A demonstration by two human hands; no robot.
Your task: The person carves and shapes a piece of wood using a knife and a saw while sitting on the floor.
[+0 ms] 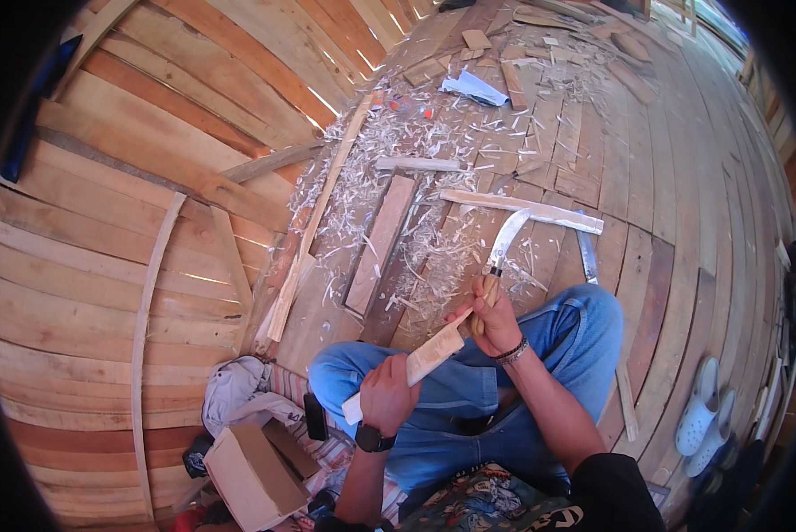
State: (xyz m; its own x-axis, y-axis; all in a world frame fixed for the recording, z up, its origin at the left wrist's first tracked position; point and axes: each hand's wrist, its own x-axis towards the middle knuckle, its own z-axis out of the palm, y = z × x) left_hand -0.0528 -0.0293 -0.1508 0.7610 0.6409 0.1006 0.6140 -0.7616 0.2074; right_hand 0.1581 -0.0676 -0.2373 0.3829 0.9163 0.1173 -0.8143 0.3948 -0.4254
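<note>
My left hand [386,391] is closed round the broad end of a pale carved piece of wood [435,352], which narrows towards my right hand. In my right hand [497,319] is a sickle [507,238], gripped by its wooden handle, its curved blade pointing away from me. The fingers of that hand also meet the wood's narrow end; whether they pinch it is hard to see. Both hands are above my crossed legs. Beyond the blade lies a pale wooden stick [522,210], and a flat metal blade [588,257] rests beside my right knee.
Wood shavings [433,248] cover the plank floor around a long brown block [382,244]. A plank wall rises on the left. Near my left side are a cardboard box [254,479] and a phone [315,417]. Light clogs [701,408] stand at the right.
</note>
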